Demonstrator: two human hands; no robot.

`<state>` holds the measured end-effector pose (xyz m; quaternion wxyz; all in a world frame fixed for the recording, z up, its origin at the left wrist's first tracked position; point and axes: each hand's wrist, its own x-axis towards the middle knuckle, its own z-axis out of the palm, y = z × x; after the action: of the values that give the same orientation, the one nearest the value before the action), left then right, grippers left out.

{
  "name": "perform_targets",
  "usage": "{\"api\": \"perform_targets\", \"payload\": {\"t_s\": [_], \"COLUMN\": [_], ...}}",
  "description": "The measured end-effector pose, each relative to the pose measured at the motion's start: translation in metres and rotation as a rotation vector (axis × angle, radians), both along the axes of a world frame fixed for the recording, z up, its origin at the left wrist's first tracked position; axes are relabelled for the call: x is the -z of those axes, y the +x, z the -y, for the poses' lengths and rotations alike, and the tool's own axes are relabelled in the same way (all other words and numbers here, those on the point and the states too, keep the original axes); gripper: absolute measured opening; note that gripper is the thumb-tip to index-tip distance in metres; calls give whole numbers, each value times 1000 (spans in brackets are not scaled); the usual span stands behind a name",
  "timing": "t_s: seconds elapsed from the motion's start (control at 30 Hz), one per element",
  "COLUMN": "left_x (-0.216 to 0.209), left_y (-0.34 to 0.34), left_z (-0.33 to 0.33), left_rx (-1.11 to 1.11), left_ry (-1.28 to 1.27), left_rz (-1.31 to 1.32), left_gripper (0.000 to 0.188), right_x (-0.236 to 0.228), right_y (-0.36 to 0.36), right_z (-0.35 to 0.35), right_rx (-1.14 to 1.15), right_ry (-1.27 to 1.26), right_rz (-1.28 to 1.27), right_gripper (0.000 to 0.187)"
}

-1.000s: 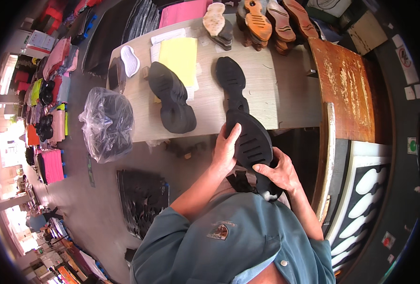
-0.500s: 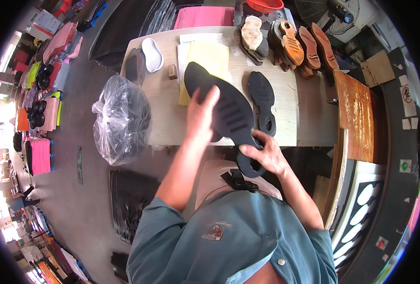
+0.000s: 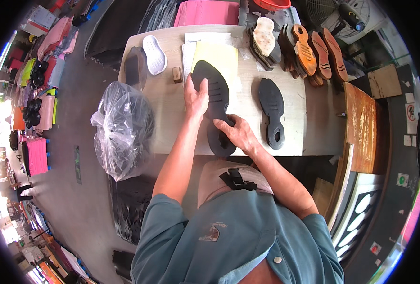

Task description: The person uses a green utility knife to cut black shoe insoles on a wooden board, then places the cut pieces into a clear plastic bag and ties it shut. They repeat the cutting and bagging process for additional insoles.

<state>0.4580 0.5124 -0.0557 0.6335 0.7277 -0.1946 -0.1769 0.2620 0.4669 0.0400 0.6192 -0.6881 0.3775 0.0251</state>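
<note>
A black shoe sole (image 3: 215, 94) with slots across its front part is held between my two hands over the near middle of the table. My left hand (image 3: 196, 98) grips the left edge of its wide front, thumb on top. Around the narrower heel end, my right hand (image 3: 238, 134) is closed, partly covering the heel opening. Whether the sole touches the table I cannot tell. A second black sole (image 3: 270, 106) lies on the table to the right, its heel hole toward me. Yellow paper (image 3: 224, 57) lies beyond the held sole, over white sheets.
A white sole (image 3: 154, 54) and a small wooden block (image 3: 177, 75) are at the table's far left. Stacked soles (image 3: 265, 40) and orange soles (image 3: 304, 54) stand at the far right. A clear plastic bag (image 3: 122, 128) of dark items bulges beside the table's left edge.
Both hands have brought the held sole lower and turned it from a slant to nearly straight away from me. My right hand has moved left with the heel end.
</note>
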Motion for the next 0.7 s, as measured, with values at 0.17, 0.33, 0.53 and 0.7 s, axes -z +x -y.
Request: {"api": "perform_targets", "payload": {"t_s": [0.17,0.33,0.53,0.7], "left_x": [-6,-17,-24,-27], "left_y": [-7,-24,-27,-30], "left_z": [-1,-8,-9,-10], "left_rx": [-9,-38,27,-39], "left_ry": [-72,-14,-164,-25], "left_rz": [-117,26,-111,13], "left_gripper": [72,69,60,63], "right_x": [-9,-17,50,151], "right_y": [1,-7,-60,-93], "right_z": [-2,-16,37,150], "right_rx": [-70,-195,59,443], "right_ry": [-143,-470,-565,-856], "right_rz": [17,-69,46,-311], "right_gripper": [90,77,51,84]}}
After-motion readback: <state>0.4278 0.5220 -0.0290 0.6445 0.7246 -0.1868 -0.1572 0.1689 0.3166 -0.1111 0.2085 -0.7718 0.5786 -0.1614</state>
